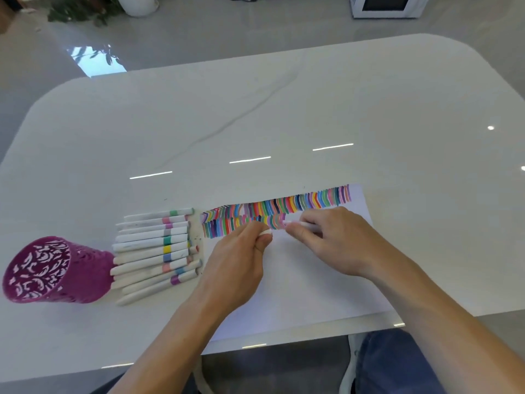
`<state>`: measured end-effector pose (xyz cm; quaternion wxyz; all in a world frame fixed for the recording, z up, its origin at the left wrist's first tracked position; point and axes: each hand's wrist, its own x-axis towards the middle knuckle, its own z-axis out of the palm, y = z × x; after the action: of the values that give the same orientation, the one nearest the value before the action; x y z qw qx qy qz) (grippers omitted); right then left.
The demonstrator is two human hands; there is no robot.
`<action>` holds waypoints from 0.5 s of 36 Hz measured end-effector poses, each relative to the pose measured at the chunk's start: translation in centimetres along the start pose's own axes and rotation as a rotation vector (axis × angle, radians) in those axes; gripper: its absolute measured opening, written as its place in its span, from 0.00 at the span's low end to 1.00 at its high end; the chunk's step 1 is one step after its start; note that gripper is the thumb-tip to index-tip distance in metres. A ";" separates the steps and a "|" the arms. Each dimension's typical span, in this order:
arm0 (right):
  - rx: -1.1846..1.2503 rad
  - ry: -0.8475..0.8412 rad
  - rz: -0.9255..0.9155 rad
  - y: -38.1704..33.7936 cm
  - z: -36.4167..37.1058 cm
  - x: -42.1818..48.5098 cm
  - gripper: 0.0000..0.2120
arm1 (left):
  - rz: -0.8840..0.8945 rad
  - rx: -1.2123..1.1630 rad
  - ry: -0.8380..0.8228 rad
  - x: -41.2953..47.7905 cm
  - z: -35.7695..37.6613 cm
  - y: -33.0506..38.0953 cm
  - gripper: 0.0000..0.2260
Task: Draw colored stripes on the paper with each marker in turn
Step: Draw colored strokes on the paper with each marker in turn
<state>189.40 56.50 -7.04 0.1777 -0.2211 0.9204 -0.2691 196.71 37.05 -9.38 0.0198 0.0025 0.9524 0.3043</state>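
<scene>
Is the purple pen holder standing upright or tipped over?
Tipped over. The purple pen holder lies on its side on the table, its open mouth facing the camera, beside the row of markers.

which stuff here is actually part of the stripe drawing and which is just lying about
Part of the job:
- white paper sheet with coloured stripes
- white marker in the right hand
- white cap in the left hand
- row of white markers with coloured bands

Lying about:
- tipped purple cut-out pen cup
- potted plant
- white microwave-like box on the floor
</scene>
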 end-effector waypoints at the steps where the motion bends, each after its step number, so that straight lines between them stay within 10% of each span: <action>1: 0.064 0.002 0.012 0.2 -0.1 0.1 0.26 | 0.008 0.005 0.010 0.0 0.0 0.0 0.08; 8: 0.346 0.057 0.060 1.3 -0.2 0.6 0.06 | 0.104 0.075 0.068 0.0 0.5 -0.7 0.08; 18: 0.749 0.060 0.060 0.9 0.0 0.7 0.16 | 0.229 0.122 0.066 0.3 1.5 -1.3 0.07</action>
<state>188.49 56.85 -7.73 0.2272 -0.1058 0.7690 -0.5880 196.46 36.82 -11.34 -0.0466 0.1026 0.9627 0.2458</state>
